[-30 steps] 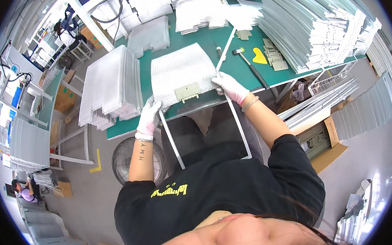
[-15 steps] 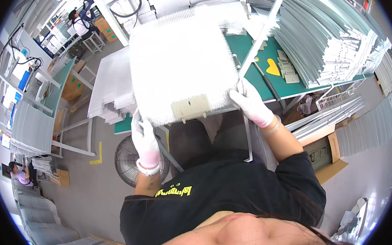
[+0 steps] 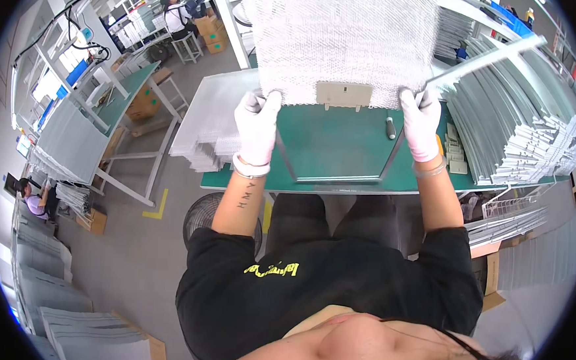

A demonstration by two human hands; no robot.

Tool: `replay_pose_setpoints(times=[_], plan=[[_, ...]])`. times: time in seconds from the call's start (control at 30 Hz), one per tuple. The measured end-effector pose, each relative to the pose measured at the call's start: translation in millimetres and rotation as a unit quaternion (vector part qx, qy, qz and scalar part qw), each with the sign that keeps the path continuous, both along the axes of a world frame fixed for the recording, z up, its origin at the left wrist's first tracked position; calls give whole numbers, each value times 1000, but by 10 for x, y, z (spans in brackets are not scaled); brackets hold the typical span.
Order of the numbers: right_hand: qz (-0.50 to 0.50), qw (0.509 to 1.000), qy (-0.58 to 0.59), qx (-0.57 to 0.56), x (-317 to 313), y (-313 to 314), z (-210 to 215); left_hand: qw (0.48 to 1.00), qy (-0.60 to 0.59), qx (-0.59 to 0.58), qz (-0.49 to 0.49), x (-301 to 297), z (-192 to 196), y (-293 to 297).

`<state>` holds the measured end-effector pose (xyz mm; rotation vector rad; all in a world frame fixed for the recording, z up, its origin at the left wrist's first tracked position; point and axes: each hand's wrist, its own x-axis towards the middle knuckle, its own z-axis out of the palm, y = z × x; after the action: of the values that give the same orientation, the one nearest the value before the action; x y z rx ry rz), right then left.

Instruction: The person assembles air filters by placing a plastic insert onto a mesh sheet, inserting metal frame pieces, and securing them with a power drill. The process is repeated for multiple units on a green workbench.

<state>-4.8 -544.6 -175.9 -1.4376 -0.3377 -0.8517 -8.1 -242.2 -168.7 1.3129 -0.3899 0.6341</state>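
A white mesh sheet (image 3: 343, 38) is raised in front of me, its far end running out of the top of the view. My left hand (image 3: 257, 125), in a white glove, pinches its near left corner. The near right corner is between the fingers of my gloved right hand (image 3: 421, 125). A beige plastic plate (image 3: 345, 94) with two small tabs sits at the middle of the sheet's near edge. Below, a thin grey metal frame (image 3: 337, 179) shows over the green table. A pale metal bar (image 3: 490, 62) slants up right from beside my right hand; whether I hold it cannot be told.
A dark-handled tool (image 3: 391, 128) lies on the green table (image 3: 225, 179). Stacked mesh sheets (image 3: 216, 113) stand at left, dense panels (image 3: 502, 120) at right, small beige plates (image 3: 456, 154) beside them. A fan (image 3: 196, 222) stands under the table. Two other people sit further left.
Both hands have moved forward, carrying the mesh sheet away from my body. The metal frame and more of the green table now show beneath it. The pale bar points further right.
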Motion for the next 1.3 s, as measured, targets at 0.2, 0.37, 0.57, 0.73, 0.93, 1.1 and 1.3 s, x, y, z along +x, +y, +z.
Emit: replay_pose_setpoints(times=[0.2,0.37,0.57,0.73,0.93,1.1,1.3], plan=[[-3,999,-23,44,-43,-6,-195,996,-36,9,-80,47,-60,-216],[23,997,-26,65,-82,56,-114,993,11,-29,-111,44,3,-194],[25,999,14,41,3,-15,-192,995,13,99,4,141,-346,-114],[58,990,130,-14,13,-100,-459,997,3,66,-35,137,-586,-184],[134,975,166,-57,-109,-272,-593,984,84,112,-108,164,-714,-15],[96,993,75,-8,-100,-295,-44,999,-20,1,-48,142,-141,-113],[-23,999,11,28,-60,12,-107,996,-51,-8,77,206,-150,-292]])
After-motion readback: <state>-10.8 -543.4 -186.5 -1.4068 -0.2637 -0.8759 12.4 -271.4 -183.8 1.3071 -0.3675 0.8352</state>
